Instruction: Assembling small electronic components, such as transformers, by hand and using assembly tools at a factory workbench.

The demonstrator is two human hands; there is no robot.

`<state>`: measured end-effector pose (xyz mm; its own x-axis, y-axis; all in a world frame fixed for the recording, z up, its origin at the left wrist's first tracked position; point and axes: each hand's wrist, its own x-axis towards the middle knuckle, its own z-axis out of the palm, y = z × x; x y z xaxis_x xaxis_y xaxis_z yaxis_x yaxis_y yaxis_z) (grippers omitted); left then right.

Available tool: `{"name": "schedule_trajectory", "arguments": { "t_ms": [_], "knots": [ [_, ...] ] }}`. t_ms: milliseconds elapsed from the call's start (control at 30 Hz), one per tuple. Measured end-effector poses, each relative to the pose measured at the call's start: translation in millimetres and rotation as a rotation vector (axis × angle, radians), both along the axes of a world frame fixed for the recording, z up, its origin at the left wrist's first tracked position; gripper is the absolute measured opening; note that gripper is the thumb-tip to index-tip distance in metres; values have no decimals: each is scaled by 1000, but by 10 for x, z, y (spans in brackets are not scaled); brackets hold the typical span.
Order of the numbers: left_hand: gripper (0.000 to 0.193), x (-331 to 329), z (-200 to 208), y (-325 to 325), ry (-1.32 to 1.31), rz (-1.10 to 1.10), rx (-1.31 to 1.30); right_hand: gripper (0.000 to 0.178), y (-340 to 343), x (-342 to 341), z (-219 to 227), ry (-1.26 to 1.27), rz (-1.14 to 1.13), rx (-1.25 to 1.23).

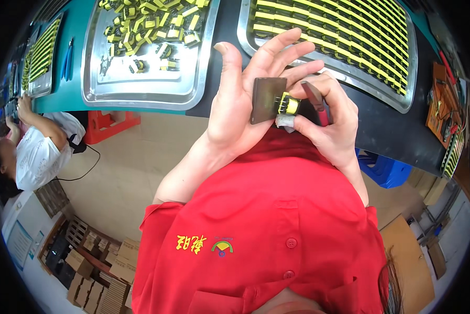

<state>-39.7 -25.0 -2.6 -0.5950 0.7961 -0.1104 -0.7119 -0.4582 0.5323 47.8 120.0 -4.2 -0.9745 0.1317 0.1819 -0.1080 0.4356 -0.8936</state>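
My left hand (229, 99) is turned palm up with its fingers stretched out, and a dark square plate (268, 99) rests upright against the palm and fingers. Close to the plate, my right hand (332, 107) pinches a small transformer (288, 104) with yellow tape, its dark pins pointing toward the plate. Whether the pins touch the plate I cannot tell. Tucked in the same right hand is a tool with a red handle (323, 116) and a dark, blade-like end. A whitish piece (285, 121) shows just below the transformer, beside the right thumb.
Loose transformers lie in a metal tray (91, 78) at left; rows of them fill another tray (371, 86) at right. Blue-handled pliers (67, 62) lie far left. A brown tool box (440, 107) stands right. A person in white (46, 152) sits left, by a red stool (109, 125).
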Motion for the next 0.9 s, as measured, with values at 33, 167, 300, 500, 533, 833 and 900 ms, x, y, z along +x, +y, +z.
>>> {"name": "schedule_trajectory", "arguments": {
  "t_ms": [33, 167, 300, 500, 533, 833, 900],
  "knots": [
    [94, 11, -26, -5, 0, 1, 3, 33, -2, -6, 7, 0, 1, 3],
    [95, 35, -8, 12, 166, 35, -92, 35, -5, -57, 79, 84, 51, 180],
    [96, 59, 46, 53, 226, 73, -220, 37, -32, -137, 157, 117, 73, 223],
    [94, 68, 35, -8, 340, 33, -306, 36, -52, -145, 213, 40, 106, 166],
    [91, 79, 6, -7, 365, 24, -338, 36, -72, -150, 203, 42, 99, 155],
    [43, 57, -149, -308, 727, 481, -577, 37, -106, -49, 29, 200, -9, 86],
    [41, 105, -111, -335, 628, 352, -524, 37, -111, -48, 13, 141, -10, 91]
  ]
}}
